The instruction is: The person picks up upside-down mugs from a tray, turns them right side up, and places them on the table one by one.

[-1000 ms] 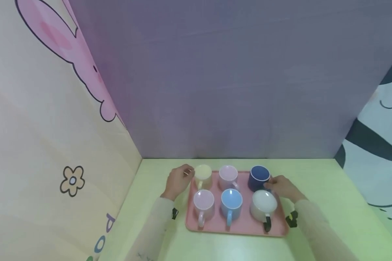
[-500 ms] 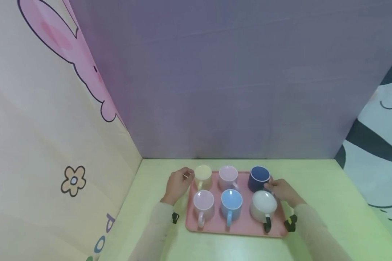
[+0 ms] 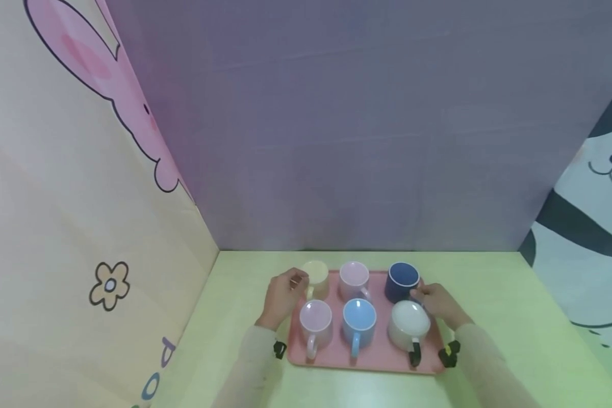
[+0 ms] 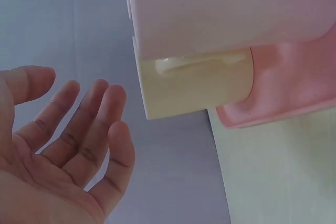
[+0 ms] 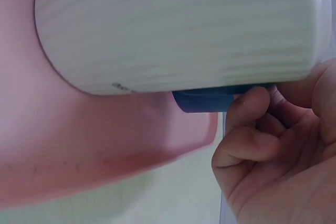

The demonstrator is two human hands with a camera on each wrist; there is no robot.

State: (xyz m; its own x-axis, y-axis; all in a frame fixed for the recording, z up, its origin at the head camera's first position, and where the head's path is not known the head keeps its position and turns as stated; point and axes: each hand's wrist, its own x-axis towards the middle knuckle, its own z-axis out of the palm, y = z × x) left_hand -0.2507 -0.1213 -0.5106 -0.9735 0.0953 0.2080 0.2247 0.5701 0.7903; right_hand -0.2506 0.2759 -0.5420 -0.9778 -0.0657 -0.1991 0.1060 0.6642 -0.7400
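Flanking the pink tray [image 3: 331, 360] in the head view, your left hand [image 3: 284, 294] is just beside the yellow mug [image 3: 317, 281], and your right hand [image 3: 438, 301] pinches the navy mug [image 3: 400, 289] at its right side, where your fingers hide its handle. You have 6 mugs standing upright on the tray, in 2 rows of 3. Your far row, left to right, is the yellow mug, a far pink mug [image 3: 354, 281] and the navy mug at the back right corner. Your near row is a near pink mug [image 3: 316, 326], a light blue mug [image 3: 359, 326] and a white mug [image 3: 409, 327] with a black handle [image 3: 415, 352]. All of this sits on a pale green table [image 3: 234, 283] in front of a grey-purple backdrop [image 3: 336, 130].

From the left wrist view, your left hand is relaxed, its fingers gently bent and holding nothing; a gap shows between your fingertips and the yellow mug, which the near pink mug partly covers.

From the right wrist view, your right fingers are curled at the navy mug; just a blue strip of it shows past the white mug, and the exact contact is partly hidden.
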